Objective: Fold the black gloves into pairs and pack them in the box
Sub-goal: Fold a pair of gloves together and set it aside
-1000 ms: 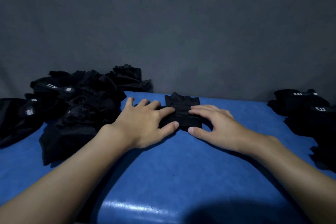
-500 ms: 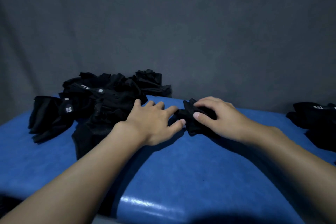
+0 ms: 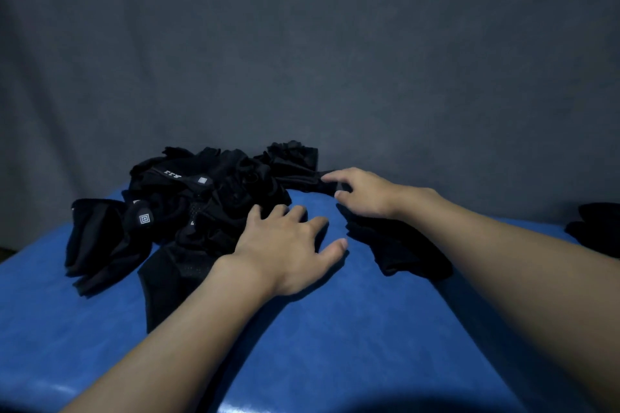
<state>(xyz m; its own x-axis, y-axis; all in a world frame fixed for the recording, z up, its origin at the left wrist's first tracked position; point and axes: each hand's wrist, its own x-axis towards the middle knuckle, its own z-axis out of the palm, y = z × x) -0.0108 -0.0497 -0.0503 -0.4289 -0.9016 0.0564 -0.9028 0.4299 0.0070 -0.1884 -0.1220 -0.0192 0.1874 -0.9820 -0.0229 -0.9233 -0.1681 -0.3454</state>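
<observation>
A heap of loose black gloves (image 3: 208, 204) lies at the back left of the blue table (image 3: 335, 329). My left hand (image 3: 288, 245) rests flat on the table at the heap's right edge, fingers spread, holding nothing. My right hand (image 3: 365, 194) reaches to the heap's far right end, its index fingertip and thumb at the tip of a black glove (image 3: 302, 178) without a clear grip. A folded black glove pair (image 3: 402, 251) lies on the table just under my right forearm. No box is in view.
More black gloves (image 3: 597, 228) lie at the table's right edge. A grey cloth backdrop (image 3: 335, 60) hangs right behind the table. The table's front edge (image 3: 235, 407) is close to me.
My right hand let go of the folded pair, which now lies under my forearm, and reached back to the heap. My left hand drew off the pair. The view swung left.
</observation>
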